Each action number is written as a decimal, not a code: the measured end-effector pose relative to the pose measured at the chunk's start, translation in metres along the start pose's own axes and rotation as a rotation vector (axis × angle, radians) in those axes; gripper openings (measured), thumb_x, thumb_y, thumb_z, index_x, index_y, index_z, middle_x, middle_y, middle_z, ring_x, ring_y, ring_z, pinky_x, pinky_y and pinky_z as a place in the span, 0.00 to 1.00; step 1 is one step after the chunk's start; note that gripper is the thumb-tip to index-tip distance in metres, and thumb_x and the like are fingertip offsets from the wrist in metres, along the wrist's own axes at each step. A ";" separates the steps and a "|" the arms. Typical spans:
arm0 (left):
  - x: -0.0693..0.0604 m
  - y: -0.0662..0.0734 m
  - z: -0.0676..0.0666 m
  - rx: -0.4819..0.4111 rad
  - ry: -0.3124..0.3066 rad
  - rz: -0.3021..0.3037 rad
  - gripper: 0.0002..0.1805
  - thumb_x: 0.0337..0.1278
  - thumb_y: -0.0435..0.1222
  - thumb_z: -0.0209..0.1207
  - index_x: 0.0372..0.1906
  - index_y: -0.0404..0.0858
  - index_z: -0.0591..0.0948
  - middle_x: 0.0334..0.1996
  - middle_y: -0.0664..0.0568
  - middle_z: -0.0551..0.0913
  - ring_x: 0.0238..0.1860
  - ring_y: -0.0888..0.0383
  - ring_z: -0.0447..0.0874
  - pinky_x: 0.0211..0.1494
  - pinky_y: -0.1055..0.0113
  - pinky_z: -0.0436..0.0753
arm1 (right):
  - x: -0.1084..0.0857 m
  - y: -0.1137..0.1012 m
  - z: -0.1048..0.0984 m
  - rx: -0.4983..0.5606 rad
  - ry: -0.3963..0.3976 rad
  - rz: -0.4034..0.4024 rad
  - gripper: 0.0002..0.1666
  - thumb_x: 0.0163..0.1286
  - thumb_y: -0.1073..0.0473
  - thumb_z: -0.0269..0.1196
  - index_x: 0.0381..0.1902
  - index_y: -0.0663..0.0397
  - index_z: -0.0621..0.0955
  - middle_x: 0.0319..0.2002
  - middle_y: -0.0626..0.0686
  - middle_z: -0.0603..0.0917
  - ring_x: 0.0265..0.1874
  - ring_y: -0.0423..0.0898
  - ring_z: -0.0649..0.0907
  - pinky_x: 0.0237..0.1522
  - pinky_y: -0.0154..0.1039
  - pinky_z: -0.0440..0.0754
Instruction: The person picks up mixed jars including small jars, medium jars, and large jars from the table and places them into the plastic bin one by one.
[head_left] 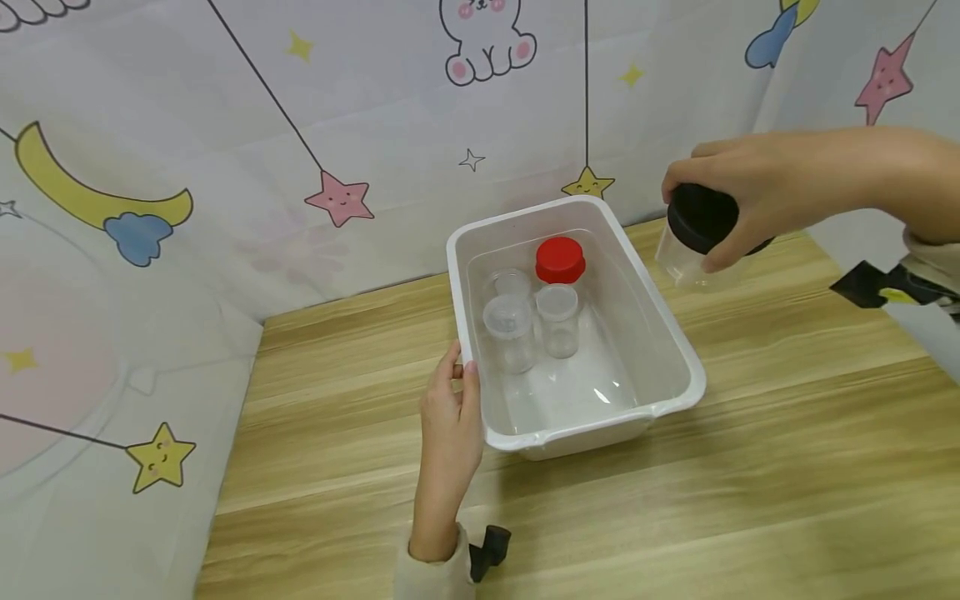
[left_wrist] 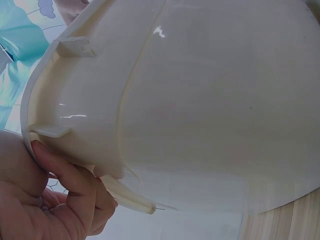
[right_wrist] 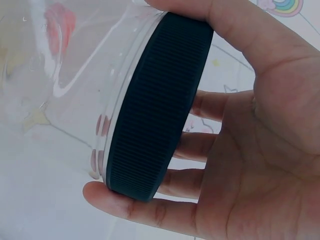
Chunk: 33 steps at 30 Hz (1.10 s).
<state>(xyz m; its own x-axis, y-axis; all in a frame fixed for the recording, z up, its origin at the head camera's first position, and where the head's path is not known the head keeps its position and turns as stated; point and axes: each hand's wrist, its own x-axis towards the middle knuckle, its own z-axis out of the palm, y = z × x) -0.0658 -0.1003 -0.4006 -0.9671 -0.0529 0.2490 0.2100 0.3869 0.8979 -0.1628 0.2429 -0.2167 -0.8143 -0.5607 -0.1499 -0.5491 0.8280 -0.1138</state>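
My right hand (head_left: 738, 187) grips a clear plastic jar (head_left: 682, 262) by its ribbed black lid (right_wrist: 155, 105), up in the air to the right of a white plastic basin (head_left: 660, 317). Fingers and thumb wrap the lid's edge, and the jar's contents cannot be made out. At the basin's left side, my left hand (head_left: 450, 408) holds the rim; in the left wrist view its fingers curl under the edge. Inside the basin stand several clear containers, among them a small lidded jar (head_left: 558, 321) and a taller one (head_left: 513, 337), beside a red lid (head_left: 560, 258) at the back.
The basin rests on a wood-grain table (head_left: 337, 417), close to the back. A white printed cloth (head_left: 405, 125) with stars and moons hangs behind and along the left side. Black camera mounts sit on both wrists.
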 end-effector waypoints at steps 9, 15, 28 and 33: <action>0.000 0.000 -0.001 -0.003 0.001 0.005 0.25 0.79 0.37 0.46 0.70 0.25 0.65 0.44 0.40 0.75 0.37 0.49 0.88 0.36 0.63 0.87 | 0.008 -0.013 -0.002 0.021 0.003 -0.035 0.43 0.50 0.46 0.79 0.60 0.52 0.72 0.48 0.54 0.76 0.39 0.49 0.76 0.33 0.40 0.79; 0.001 0.000 -0.001 -0.014 -0.001 0.008 0.25 0.79 0.38 0.46 0.70 0.25 0.65 0.44 0.38 0.76 0.37 0.49 0.88 0.37 0.56 0.88 | 0.013 -0.021 -0.004 0.032 -0.003 -0.051 0.43 0.50 0.46 0.79 0.60 0.51 0.73 0.50 0.54 0.76 0.41 0.49 0.76 0.35 0.41 0.79; 0.001 0.000 -0.001 -0.028 0.002 0.003 0.26 0.79 0.38 0.46 0.70 0.26 0.65 0.45 0.36 0.76 0.38 0.47 0.88 0.39 0.51 0.88 | 0.023 -0.041 -0.004 0.033 -0.004 -0.119 0.42 0.50 0.46 0.78 0.60 0.50 0.73 0.47 0.52 0.76 0.41 0.49 0.77 0.38 0.41 0.79; 0.001 -0.001 -0.001 -0.029 -0.004 0.003 0.26 0.79 0.39 0.46 0.71 0.26 0.65 0.45 0.35 0.76 0.38 0.47 0.88 0.38 0.55 0.88 | 0.030 -0.050 -0.002 0.050 -0.016 -0.173 0.38 0.50 0.48 0.79 0.56 0.49 0.74 0.47 0.51 0.76 0.42 0.49 0.77 0.41 0.43 0.80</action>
<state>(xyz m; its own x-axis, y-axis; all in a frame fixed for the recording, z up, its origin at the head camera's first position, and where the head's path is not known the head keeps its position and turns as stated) -0.0669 -0.1018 -0.4005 -0.9670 -0.0479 0.2502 0.2168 0.3606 0.9072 -0.1602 0.1844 -0.2138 -0.7053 -0.6952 -0.1390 -0.6706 0.7178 -0.1874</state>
